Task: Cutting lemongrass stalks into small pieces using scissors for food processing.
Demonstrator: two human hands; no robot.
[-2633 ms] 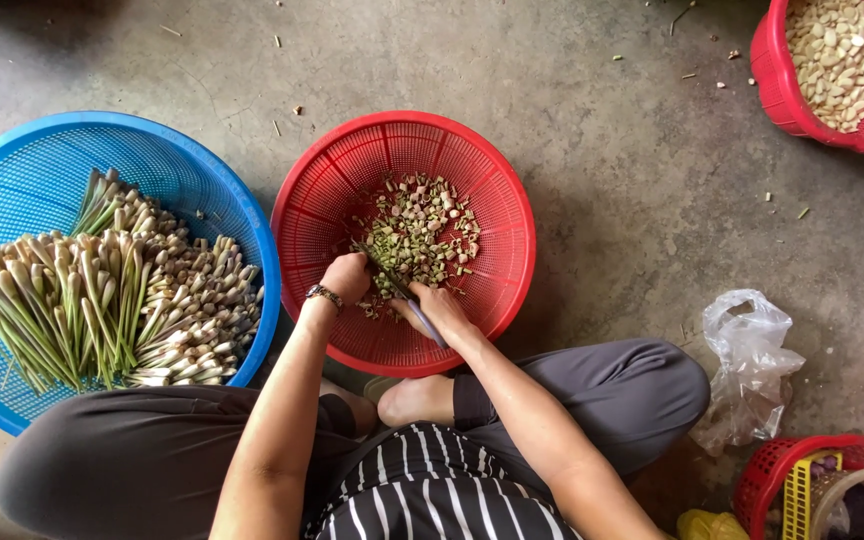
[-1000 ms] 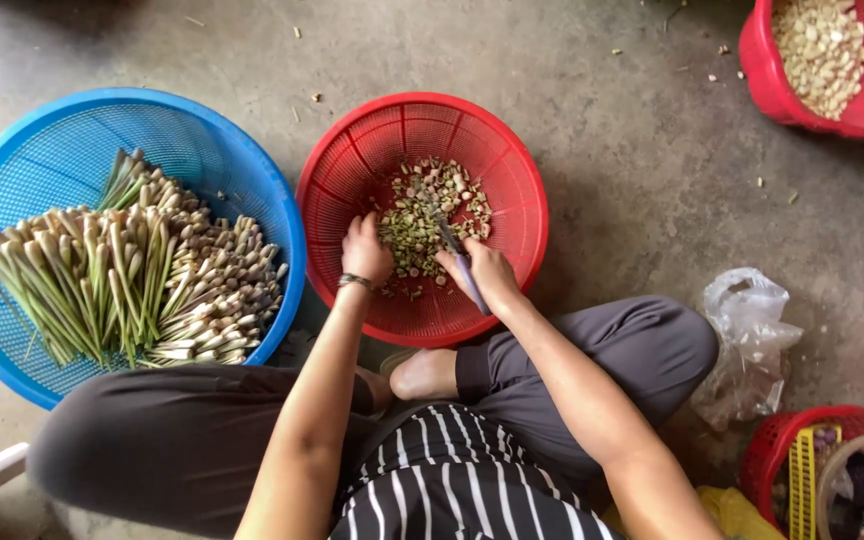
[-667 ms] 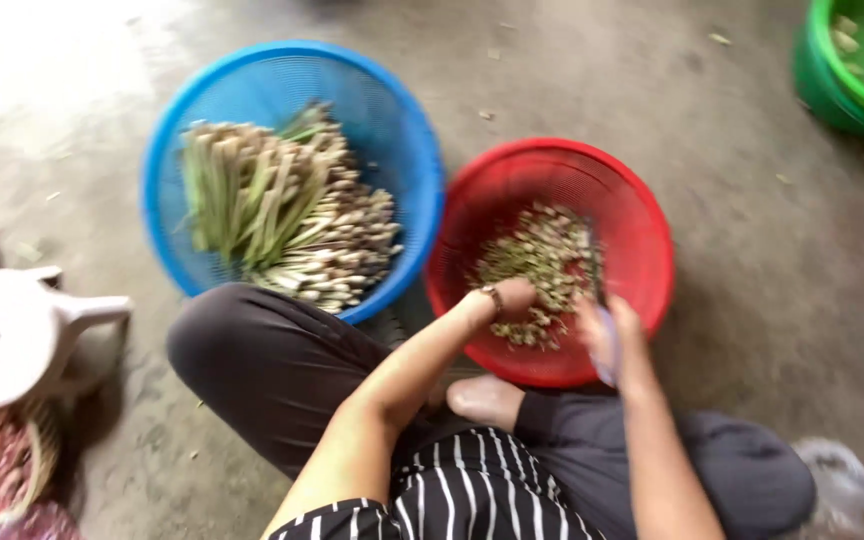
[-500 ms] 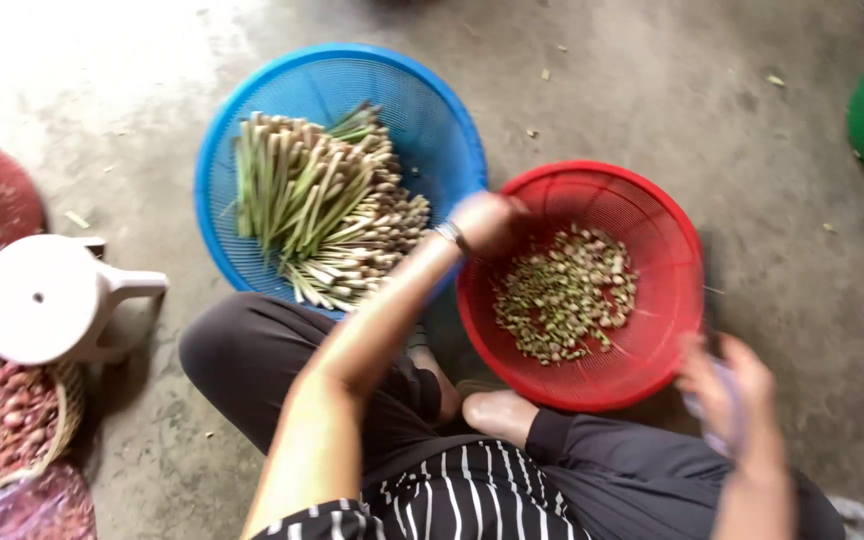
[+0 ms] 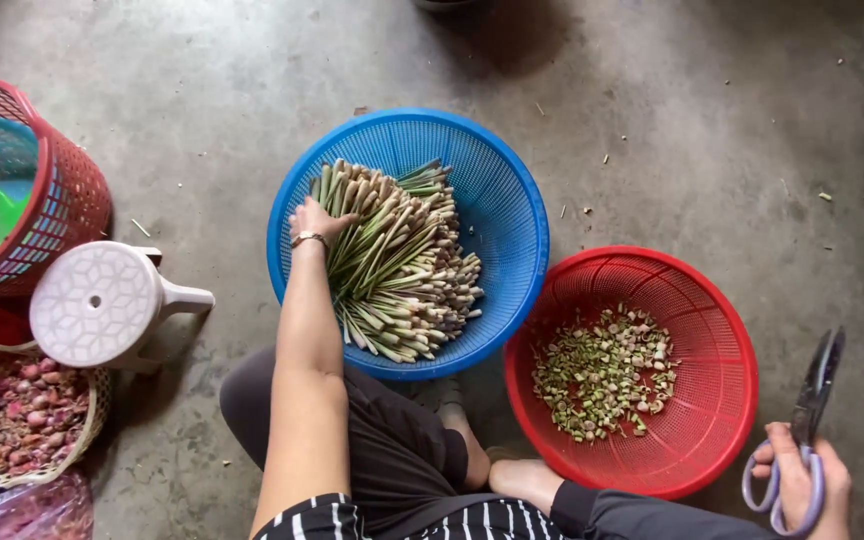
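Nearest, at the lower right, the right hand [image 5: 802, 485] is closed through the lavender handles of a pair of scissors [image 5: 810, 420], blades together and pointing up and away, just right of the red basket [image 5: 722, 300] of chopped pieces [image 5: 607, 372]. Farther off, the left hand [image 5: 318, 218] rests with fingers curled on the lemongrass stalks [image 5: 397, 262] heaped in the blue basket [image 5: 512, 190]. The stalks lie roughly parallel, long axis diagonal, pale root ends toward the lower right, green tips upper left. The 2 hands are well apart.
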